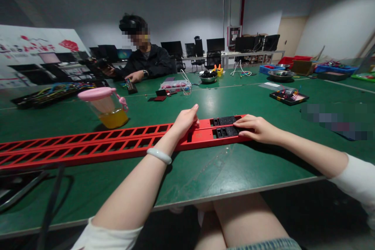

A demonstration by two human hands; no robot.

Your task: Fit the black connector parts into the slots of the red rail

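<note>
Two long red slotted rails [140, 144] lie side by side across the green table. Black socket-like modules sit in openings near their right ends, one in the far rail [227, 120] and one in the near rail [228, 131]. My left hand [186, 120] is closed over the rails left of the modules, thumb raised; its curled fingers hide whatever may be in them. My right hand [254, 128] lies over the rails' right end with fingers stretched out. Its fingertips touch the black modules' right edge, and the hand covers the rail ends.
A pink-lidded cup of yellow liquid [109, 115] stands just behind the rails. Across the table [187, 179] a person [146, 60] handles a dark part with wires. A black tray [289, 97], metal bowl [208, 77] and wire bundles [55, 93] lie farther back.
</note>
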